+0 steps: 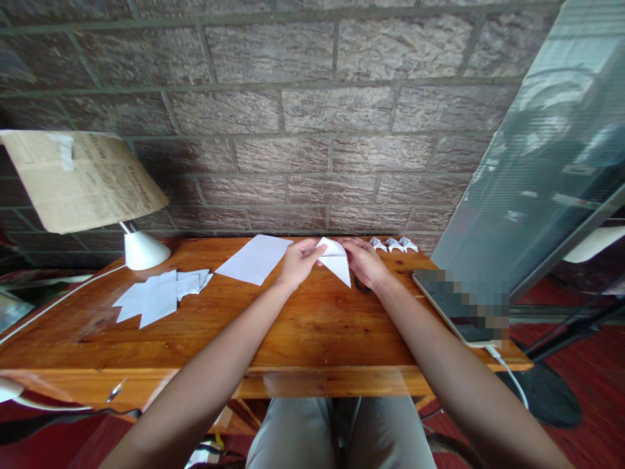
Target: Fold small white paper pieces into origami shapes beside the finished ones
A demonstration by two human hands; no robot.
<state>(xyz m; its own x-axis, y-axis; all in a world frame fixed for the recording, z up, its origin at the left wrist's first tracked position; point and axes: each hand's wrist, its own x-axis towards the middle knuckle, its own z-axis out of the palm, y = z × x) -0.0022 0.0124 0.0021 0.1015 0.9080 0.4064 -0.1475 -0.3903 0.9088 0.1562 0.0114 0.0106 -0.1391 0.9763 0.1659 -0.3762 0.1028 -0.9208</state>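
Observation:
A folded piece of white paper (336,259) is held up above the wooden table, its long point hanging down to the right. My left hand (301,260) grips its left side, with the thumb across the front. At its right edge is my right hand (364,260), fingers curled behind and beside the paper, partly hidden. Just left of my left hand a flat white sheet (256,259) lies on the table. Beyond my right hand, several small folded paper shapes (393,244) stand in a row near the wall. Under my right hand a dark round object (362,285) shows in part.
A lamp (146,249) with a newspaper-covered shade stands at the back left. In front of it lie overlapping white paper pieces (159,296). A tablet (456,309) with a white cable rests on the right of the wooden table (293,339). A brick wall (303,104) rises behind.

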